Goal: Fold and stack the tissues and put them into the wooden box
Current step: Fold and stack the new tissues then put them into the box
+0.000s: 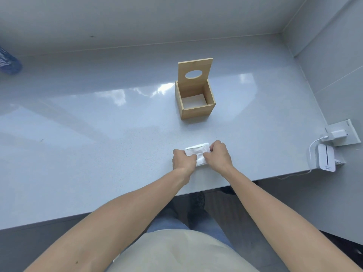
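Observation:
A folded white tissue (198, 151) lies on the grey countertop near its front edge. My left hand (183, 159) grips its left side and my right hand (217, 156) grips its right side, both with fingers closed on the paper. Beyond them stands the wooden box (196, 111), open, with its lid (195, 67) tilted up at the back; the lid has an oval hole. Something white lies flat on the box's bottom.
The countertop (98, 134) runs wide to the left. A white device (325, 158) with a cable and a plugged-in charger (336, 134) sit at the right edge. A blue patterned object (8, 61) lies at the far left. Walls close the back and right.

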